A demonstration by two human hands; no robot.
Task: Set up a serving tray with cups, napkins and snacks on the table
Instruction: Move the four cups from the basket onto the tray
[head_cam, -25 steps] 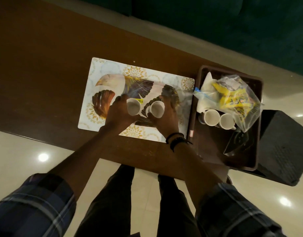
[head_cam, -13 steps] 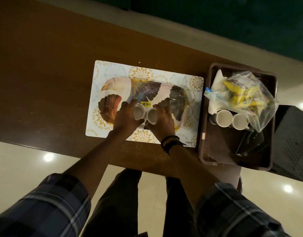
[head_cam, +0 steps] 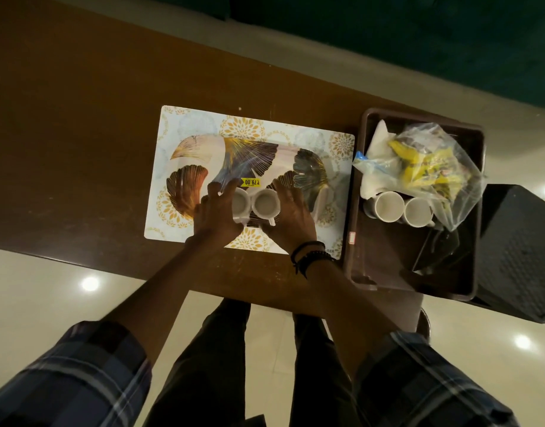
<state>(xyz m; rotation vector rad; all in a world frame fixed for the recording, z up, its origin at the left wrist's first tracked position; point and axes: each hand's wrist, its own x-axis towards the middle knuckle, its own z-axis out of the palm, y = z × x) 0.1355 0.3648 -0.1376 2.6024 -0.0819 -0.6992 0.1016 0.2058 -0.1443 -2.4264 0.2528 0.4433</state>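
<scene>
Two grips are closed at once: the left hand (head_cam: 217, 211) is curled round the left cup (head_cam: 241, 203) and the right hand (head_cam: 291, 214) round the right cup (head_cam: 266, 204), each from its outer side. The cups are held mouth up, side by side and all but touching, over the near edge of the serving tray (head_cam: 249, 155); whether they are fully set down cannot be told. The tray is laid lengthwise on a placemat (head_cam: 185, 118) on the desk (head_cam: 80, 118). Just right of the tray a brown bin (head_cam: 425, 120) is seen, with two spare cups (head_cam: 388, 207) at its tray-side wall and napkins (head_cam: 379, 143) and a snack bag (head_cam: 431, 167) behind them. The next things are judged to lie rightward of the tray, nearer the right hand.
</scene>
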